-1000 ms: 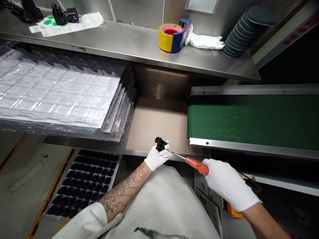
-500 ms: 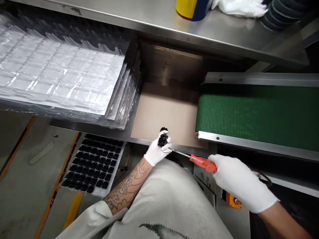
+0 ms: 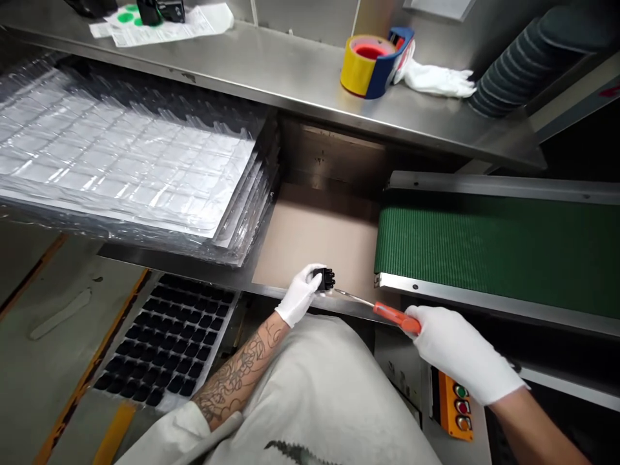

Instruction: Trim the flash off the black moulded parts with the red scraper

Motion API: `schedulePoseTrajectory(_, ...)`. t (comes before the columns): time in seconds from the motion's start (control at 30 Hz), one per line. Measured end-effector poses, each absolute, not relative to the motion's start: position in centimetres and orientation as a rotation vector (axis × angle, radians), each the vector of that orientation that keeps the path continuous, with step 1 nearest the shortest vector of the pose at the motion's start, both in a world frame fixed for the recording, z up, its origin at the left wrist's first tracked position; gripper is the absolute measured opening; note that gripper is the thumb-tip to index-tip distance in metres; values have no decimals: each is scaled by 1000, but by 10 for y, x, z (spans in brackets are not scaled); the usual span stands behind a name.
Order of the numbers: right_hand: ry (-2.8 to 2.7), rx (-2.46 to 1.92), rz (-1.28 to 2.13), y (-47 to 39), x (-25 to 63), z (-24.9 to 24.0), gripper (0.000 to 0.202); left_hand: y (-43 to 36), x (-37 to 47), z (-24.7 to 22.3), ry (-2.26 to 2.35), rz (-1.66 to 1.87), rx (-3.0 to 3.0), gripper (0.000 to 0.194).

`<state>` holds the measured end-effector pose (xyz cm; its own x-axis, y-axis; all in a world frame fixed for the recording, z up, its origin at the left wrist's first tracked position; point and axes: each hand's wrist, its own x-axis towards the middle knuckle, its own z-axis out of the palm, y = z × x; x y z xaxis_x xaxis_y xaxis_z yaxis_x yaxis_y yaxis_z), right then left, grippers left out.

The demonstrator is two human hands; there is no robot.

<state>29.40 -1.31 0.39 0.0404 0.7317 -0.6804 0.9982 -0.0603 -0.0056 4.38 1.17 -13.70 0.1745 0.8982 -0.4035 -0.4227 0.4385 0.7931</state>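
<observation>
My left hand [image 3: 299, 298], in a white glove, is closed on a small black plastic part [image 3: 324, 279] with several short prongs facing right. It holds the part over the front edge of the tan board [image 3: 314, 226]. In my gloved right hand [image 3: 460, 349] is an orange-handled tool [image 3: 394, 316] with a thin metal shaft, like a screwdriver. The tool's tip points left and ends close beside the black part; whether they touch I cannot tell.
Clear plastic trays [image 3: 126, 168] are stacked at the left. Below them sits a tray of black parts [image 3: 165, 336]. A green conveyor belt [image 3: 484, 252] runs off right, with an orange button box [image 3: 455, 407] underneath. On the steel shelf [image 3: 290, 71] are a tape roll [image 3: 361, 68] and a white glove [image 3: 436, 77].
The view has tilted up, showing more of the shelf. My left hand has turned the black part so its prongs face right. The tool's tip now shows just off the part.
</observation>
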Motion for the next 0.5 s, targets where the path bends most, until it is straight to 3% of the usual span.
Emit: schedulePoseTrajectory(0.5,1701,1970,-801,-16,310,-18,21,14,39,-142,1224,1045,990,31)
